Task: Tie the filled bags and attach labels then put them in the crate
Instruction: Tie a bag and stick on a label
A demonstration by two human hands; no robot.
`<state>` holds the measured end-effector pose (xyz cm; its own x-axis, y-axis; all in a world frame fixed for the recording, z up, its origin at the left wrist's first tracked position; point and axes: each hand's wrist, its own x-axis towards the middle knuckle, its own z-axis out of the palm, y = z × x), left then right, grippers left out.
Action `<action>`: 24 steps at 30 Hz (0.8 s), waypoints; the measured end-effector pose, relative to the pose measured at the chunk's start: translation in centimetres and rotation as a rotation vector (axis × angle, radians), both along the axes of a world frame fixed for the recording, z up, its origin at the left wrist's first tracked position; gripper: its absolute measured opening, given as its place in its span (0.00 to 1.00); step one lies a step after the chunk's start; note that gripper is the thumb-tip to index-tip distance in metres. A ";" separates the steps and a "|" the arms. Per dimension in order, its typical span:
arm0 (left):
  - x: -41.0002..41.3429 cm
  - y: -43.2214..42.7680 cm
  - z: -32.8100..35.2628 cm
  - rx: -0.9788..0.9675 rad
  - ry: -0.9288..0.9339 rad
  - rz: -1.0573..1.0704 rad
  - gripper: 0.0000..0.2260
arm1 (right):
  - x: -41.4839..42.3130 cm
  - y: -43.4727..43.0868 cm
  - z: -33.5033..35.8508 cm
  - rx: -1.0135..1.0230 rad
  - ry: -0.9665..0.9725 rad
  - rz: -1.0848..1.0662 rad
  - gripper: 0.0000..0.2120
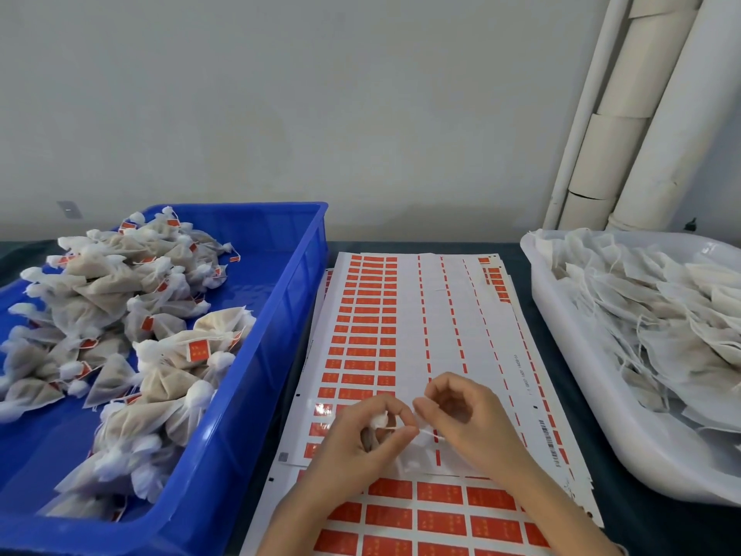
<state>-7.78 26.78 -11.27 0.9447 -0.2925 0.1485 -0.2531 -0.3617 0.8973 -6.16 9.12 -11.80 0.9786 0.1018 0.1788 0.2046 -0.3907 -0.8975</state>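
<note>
Dark tabletop (657, 531) against a grey wall. Blue crate (224, 415), left: heap of tied, red-labelled bags (120, 298). Centre: label sheets (401, 315); over them, left hand (353, 443), fingers curled round a small bag (379, 421); right hand (469, 423), thumb and forefinger pinching its white string (431, 434). White tray (593, 399), right: untied bags (661, 315).

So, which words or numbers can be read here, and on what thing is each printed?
Nothing reads clearly.
Red labels on the sheets: pale marks, too blurred.
Printed line on the sheet margin: too blurred to quote.
Barcode: bars only.
Labels among the tied bags in the blue crate: unreadable.
</note>
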 end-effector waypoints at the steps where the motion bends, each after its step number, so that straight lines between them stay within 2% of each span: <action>1: 0.1 0.0 -0.1 -0.001 -0.002 0.009 0.03 | 0.0 0.1 0.0 -0.007 0.006 0.023 0.04; 12: 0.8 0.0 -0.6 -0.029 -0.038 0.069 0.03 | -0.1 0.1 0.2 0.031 0.040 0.079 0.03; 18: 0.6 0.0 -0.6 -0.004 -0.060 0.070 0.07 | 0.0 0.0 0.2 0.067 0.055 0.118 0.04; 24: 0.7 0.1 -0.7 -0.032 -0.037 0.161 0.06 | -0.1 0.1 1.0 0.276 0.119 0.086 0.18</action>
